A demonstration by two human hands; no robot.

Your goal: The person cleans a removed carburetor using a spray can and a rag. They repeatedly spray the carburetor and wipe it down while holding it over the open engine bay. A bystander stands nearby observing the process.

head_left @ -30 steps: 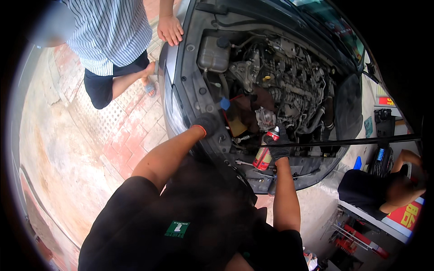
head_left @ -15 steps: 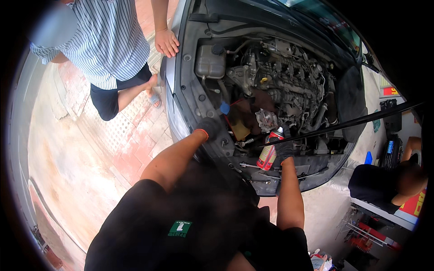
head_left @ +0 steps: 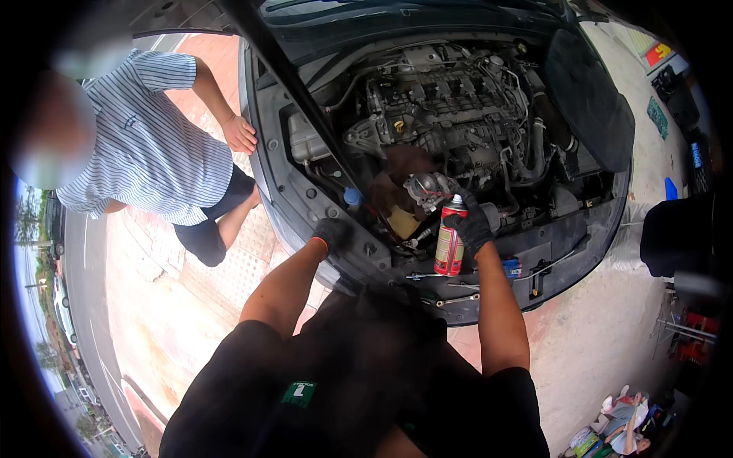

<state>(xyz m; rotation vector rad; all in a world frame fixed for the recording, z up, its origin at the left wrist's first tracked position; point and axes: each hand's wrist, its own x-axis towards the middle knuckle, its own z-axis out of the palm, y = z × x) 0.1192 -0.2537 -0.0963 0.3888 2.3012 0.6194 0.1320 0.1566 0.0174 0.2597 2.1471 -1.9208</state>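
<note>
the gloved right hand (head_left: 471,226) grasps a red spray can (head_left: 449,246), upright just below the throttle body (head_left: 429,188); spraying step seems in hand. the left hand (head_left: 332,232) rests on the car's front edge (head_left: 299,200), its grip i cannot tell. next, aim the nozzle carefully.

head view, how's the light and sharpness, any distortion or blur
Head view: bright daylight on the pavement, the engine bay darker beneath the raised hood; fisheye bends edges toward a black rim; the spray can in the gloved right hand is sharp; the bystander's face is blurred.
</note>
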